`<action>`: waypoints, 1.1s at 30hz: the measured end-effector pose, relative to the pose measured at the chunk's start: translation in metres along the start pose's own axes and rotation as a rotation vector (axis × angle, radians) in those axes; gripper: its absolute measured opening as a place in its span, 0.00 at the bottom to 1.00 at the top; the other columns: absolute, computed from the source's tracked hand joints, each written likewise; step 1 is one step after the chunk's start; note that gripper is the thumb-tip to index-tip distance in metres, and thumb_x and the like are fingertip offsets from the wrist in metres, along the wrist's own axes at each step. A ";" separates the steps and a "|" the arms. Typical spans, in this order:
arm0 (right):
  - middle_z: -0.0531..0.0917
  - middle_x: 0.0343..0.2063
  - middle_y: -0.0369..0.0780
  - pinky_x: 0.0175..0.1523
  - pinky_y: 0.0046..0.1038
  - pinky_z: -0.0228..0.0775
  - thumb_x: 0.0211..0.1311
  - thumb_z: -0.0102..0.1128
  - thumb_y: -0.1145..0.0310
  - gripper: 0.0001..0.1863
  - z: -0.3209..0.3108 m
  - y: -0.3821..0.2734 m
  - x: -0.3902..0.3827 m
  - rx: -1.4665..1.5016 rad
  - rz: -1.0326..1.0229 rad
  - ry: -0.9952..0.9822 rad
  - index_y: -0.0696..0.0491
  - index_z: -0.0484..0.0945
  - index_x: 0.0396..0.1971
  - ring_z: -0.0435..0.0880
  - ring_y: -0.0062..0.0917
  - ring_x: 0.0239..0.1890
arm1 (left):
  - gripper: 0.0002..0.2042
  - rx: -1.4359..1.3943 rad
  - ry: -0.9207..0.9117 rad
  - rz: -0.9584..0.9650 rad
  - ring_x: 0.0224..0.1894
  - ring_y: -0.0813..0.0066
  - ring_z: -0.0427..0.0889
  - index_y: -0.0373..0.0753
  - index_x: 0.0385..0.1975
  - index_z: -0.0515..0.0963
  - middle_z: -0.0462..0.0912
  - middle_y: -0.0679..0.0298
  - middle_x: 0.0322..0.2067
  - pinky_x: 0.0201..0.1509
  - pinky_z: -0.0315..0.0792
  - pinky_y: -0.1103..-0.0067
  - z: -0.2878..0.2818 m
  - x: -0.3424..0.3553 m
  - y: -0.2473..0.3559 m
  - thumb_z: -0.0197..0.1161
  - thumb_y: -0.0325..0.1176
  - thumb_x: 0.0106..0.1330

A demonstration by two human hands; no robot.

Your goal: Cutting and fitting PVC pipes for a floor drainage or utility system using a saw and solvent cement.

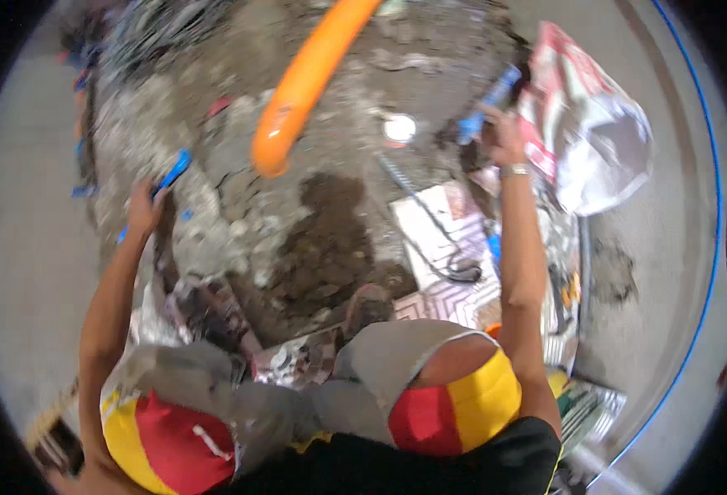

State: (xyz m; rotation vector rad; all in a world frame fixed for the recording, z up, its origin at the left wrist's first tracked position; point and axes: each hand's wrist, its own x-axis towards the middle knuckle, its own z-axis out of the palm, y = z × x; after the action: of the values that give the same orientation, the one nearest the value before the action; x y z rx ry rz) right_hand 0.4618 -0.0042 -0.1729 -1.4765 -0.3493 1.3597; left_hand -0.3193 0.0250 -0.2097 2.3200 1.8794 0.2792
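Note:
On the left, my left hand point(144, 210) is closed around a slim blue rod-like piece point(177, 168), whose blue ends show on both sides of the fist. Its exact kind is blurred. To the right, my right hand point(505, 139) reaches far out, with fingers over a thicker blue tube-shaped piece point(502, 85). Blur hides whether those fingers grip it. A white and red woven sack point(582, 132) lies right beside that hand. Between my hands, an orange pipe point(301, 87) slants over the broken ground, its near end rounded.
A pale patterned tile point(442, 223) lies right of the middle, with a dark thin bar point(417, 198) across it. Behind it stands a small white-topped round container point(399, 129). Dark wet soil point(328, 235) and rubble lie before my knees. A blue hose point(714, 157) curves along the right.

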 end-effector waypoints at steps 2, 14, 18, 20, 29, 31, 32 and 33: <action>0.78 0.24 0.32 0.32 0.24 0.70 0.60 0.64 0.67 0.06 0.031 -0.003 -0.040 0.014 -0.121 -0.089 0.51 0.78 0.28 0.76 0.20 0.25 | 0.18 -0.044 -0.028 0.026 0.49 0.48 0.77 0.34 0.49 0.78 0.79 0.48 0.42 0.55 0.71 0.64 -0.018 -0.017 0.014 0.62 0.41 0.68; 0.79 0.27 0.31 0.35 0.20 0.67 0.56 0.67 0.69 0.13 0.220 0.054 -0.133 -0.452 -0.123 -0.743 0.59 0.81 0.39 0.75 0.13 0.29 | 0.09 -0.638 -0.625 0.116 0.47 0.60 0.83 0.39 0.44 0.81 0.85 0.57 0.42 0.54 0.74 0.68 -0.154 -0.113 0.286 0.66 0.29 0.65; 0.78 0.23 0.31 0.30 0.20 0.63 0.56 0.65 0.67 0.10 0.246 0.074 -0.109 -0.454 -0.207 -0.752 0.58 0.82 0.32 0.73 0.14 0.25 | 0.09 -0.606 -0.773 -0.028 0.47 0.61 0.84 0.40 0.45 0.82 0.85 0.56 0.42 0.53 0.75 0.68 -0.181 -0.146 0.303 0.64 0.31 0.67; 0.78 0.23 0.31 0.29 0.21 0.63 0.57 0.65 0.68 0.09 0.251 0.069 -0.107 -0.525 -0.122 -0.761 0.58 0.82 0.32 0.73 0.14 0.24 | 0.09 -0.631 -0.775 -0.006 0.47 0.60 0.84 0.40 0.45 0.82 0.86 0.53 0.41 0.53 0.75 0.67 -0.169 -0.161 0.288 0.62 0.31 0.69; 0.84 0.42 0.36 0.47 0.22 0.69 0.63 0.63 0.70 0.21 0.225 0.080 -0.202 -0.293 0.102 -0.968 0.56 0.77 0.55 0.80 0.18 0.44 | 0.14 -0.603 -0.707 0.019 0.46 0.73 0.83 0.40 0.45 0.84 0.86 0.59 0.42 0.56 0.74 0.73 -0.145 -0.044 0.214 0.58 0.42 0.73; 0.83 0.45 0.37 0.52 0.24 0.70 0.64 0.62 0.71 0.23 0.232 0.085 -0.215 -0.260 0.090 -0.966 0.57 0.74 0.59 0.80 0.20 0.47 | 0.19 -0.790 -0.746 -0.011 0.50 0.73 0.80 0.39 0.54 0.79 0.84 0.60 0.46 0.58 0.72 0.74 -0.146 -0.006 0.228 0.55 0.46 0.74; 0.83 0.47 0.38 0.56 0.25 0.68 0.65 0.60 0.73 0.23 0.234 0.087 -0.221 -0.307 0.068 -1.040 0.58 0.72 0.60 0.79 0.21 0.50 | 0.22 -0.934 -0.757 -0.098 0.53 0.72 0.79 0.38 0.59 0.75 0.83 0.61 0.49 0.60 0.71 0.74 -0.153 0.002 0.250 0.54 0.48 0.75; 0.82 0.49 0.39 0.60 0.26 0.67 0.65 0.59 0.76 0.24 0.237 0.089 -0.226 -0.354 0.044 -1.112 0.58 0.71 0.61 0.79 0.21 0.53 | 0.22 -0.935 -0.777 -0.073 0.53 0.72 0.79 0.38 0.59 0.75 0.83 0.61 0.49 0.60 0.71 0.74 -0.143 0.004 0.257 0.54 0.48 0.75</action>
State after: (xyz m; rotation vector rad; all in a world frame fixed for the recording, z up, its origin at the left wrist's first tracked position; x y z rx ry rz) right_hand 0.1519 -0.1019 -0.0748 -0.8383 -1.3078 2.1397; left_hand -0.1068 -0.0257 -0.0125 1.4069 1.0829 0.1522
